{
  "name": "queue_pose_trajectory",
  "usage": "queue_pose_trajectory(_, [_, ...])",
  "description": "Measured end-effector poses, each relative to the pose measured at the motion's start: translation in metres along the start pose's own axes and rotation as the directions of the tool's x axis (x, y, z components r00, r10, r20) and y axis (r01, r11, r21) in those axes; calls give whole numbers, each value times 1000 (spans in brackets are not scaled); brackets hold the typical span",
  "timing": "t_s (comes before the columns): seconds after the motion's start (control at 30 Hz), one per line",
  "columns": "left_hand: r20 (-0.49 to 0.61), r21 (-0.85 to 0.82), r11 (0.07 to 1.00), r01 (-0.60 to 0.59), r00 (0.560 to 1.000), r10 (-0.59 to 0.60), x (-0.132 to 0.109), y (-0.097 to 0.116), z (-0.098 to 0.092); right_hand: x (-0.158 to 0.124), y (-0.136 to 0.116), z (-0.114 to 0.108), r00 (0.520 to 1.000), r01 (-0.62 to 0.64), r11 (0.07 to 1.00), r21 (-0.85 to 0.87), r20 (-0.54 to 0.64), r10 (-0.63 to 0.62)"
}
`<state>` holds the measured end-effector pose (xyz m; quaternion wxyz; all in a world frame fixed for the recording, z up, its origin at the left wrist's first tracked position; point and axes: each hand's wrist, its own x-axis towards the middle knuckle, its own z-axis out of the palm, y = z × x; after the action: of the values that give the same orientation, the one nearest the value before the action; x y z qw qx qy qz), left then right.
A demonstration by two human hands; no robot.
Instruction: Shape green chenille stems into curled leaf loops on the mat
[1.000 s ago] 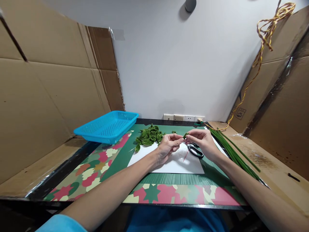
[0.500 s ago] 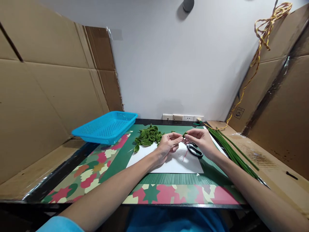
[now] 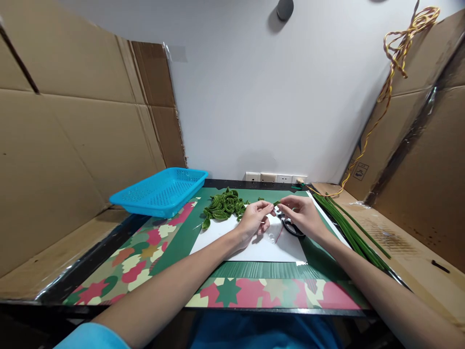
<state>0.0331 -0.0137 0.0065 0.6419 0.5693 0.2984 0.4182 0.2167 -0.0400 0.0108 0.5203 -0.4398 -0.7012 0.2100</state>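
Between the fingertips of both hands is a short green pipe cleaner piece (image 3: 276, 203), mostly hidden by the fingers. My left hand (image 3: 255, 216) pinches its left end; my right hand (image 3: 300, 211) pinches the right end. Black-handled scissors (image 3: 292, 229) lie partly beneath my right hand, on a white sheet of paper (image 3: 241, 249). To the left of my hands, a heap of green pipe cleaner leaves (image 3: 225, 204) rests across the paper's back edge. A small clear plastic bag (image 3: 271, 237) with a red line lies below the fingers.
A blue perforated basket (image 3: 160, 193) stands at the back left. Long green pipe cleaners (image 3: 350, 230) lie in a bundle on the right. Cardboard walls (image 3: 83, 131) flank the table, and a twisted yellow wire (image 3: 388, 89) hangs at the right. Sockets (image 3: 269, 177) line the back wall.
The green piece between the fingertips now lies lower and looks more stretched out sideways. My right hand has shifted slightly, covering more of the scissors. Both hands keep their pinch.
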Motion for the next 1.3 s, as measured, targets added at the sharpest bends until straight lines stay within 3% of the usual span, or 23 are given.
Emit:
queue_pose_trajectory(0.1, [-10, -10, 1000, 11, 1000, -11, -1, 2, 0, -2, -1, -2, 978, 201, 951, -234, -4, -208])
queue_pose_trajectory(0.17, [-12, -20, 1000, 20, 1000, -20, -2, 3, -1, -3, 2, -1, 959, 271, 914, -302, 10, -282])
queue_pose_trajectory(0.4, [35, 35, 999, -3, 999, 2, -1, -1, -2, -4, 13, -2, 929, 337, 846, -413, -2, -371])
queue_pose_trajectory(0.7, [-25, -2, 1000, 22, 999, -22, -1, 2, -1, 0, 10, -7, 953, 303, 905, -299, 66, -297])
queue_pose_trajectory(0.87, [22, 7, 1000, -10, 1000, 10, 0, 1, -2, 1, 6, -4, 985, 169, 970, -175, 12, -170])
queue_pose_trajectory(1.1, [39, 37, 999, -35, 999, 33, 0, -1, -3, 2, 2, -6, 999, -13, 1000, 2, 47, 13])
queue_pose_trajectory(1.3, [20, 81, 996, -36, 999, 35, -1, 0, -1, 1, -2, -4, 999, -31, 1000, 5, -30, 31])
